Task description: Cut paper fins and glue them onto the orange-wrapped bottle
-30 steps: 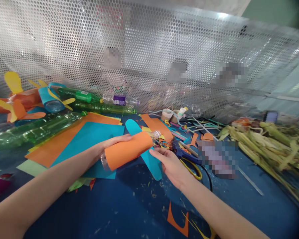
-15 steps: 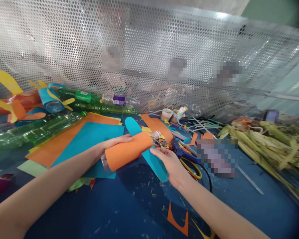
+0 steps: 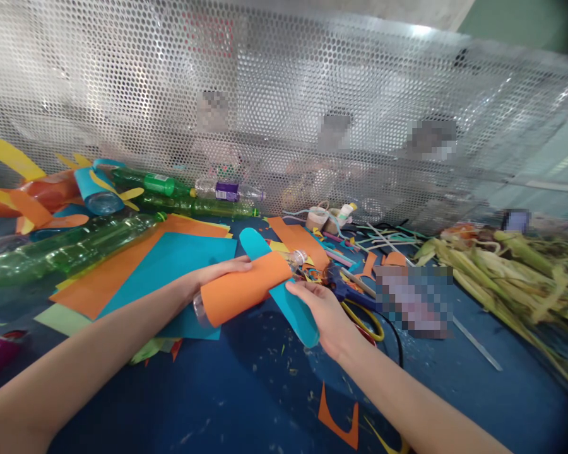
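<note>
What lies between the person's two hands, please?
In the head view, an orange-paper-wrapped clear plastic bottle lies there, with a round-ended blue paper strip crossing behind it.

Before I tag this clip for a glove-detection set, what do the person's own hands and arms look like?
The left hand and right hand are ungloved, and no watch or bracelet shows at either wrist. The left forearm and right forearm are uncovered as far as the picture reaches, with no sleeve in view. Some fingers are hidden.

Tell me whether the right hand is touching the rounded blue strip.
Touching: the head view shows the right hand with its thumb lying on the edge of the rounded blue strip.
</note>
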Demonstrator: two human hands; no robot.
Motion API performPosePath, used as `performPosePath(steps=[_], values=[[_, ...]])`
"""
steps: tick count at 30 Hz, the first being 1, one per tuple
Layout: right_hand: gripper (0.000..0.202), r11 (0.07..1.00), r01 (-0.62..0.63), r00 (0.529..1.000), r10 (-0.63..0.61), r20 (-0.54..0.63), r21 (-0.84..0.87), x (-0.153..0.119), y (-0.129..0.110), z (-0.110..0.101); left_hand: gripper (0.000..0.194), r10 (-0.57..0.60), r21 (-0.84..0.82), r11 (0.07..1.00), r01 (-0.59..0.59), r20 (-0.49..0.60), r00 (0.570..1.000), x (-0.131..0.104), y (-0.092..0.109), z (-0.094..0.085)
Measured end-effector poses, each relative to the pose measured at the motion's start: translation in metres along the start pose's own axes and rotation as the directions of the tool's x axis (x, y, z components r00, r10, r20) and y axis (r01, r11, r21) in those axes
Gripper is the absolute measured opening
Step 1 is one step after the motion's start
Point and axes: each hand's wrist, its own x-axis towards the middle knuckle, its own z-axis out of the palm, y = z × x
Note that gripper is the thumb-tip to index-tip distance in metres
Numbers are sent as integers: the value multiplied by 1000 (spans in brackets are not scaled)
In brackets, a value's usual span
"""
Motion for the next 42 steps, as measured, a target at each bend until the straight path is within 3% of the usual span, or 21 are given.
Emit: performPosePath(steps=[5,21,30,36,42], values=[[21,1000,-1,1000,1,-4,6,1,0,0,56,-22,-29,999,20,-73,997,1,-2,-3],[23,1000,12,1000,-12,5,28,0,-2,2,60,-22,-31,999,20,-61,998,-1,1,2],[26,999,44,999,-45,-28,-26,3,2,0,63,-20,70,997,35,-204,979,5,-7,-10],[23,996,43,997,-49,-63,-83,7,6,-3,49,113,162,979,-122,65,991,6,-4,-1],[24,985,97,993,-106,-58,-140,13,9,-6,54,145,162,973,-163,114,983,8,-6,-1]])
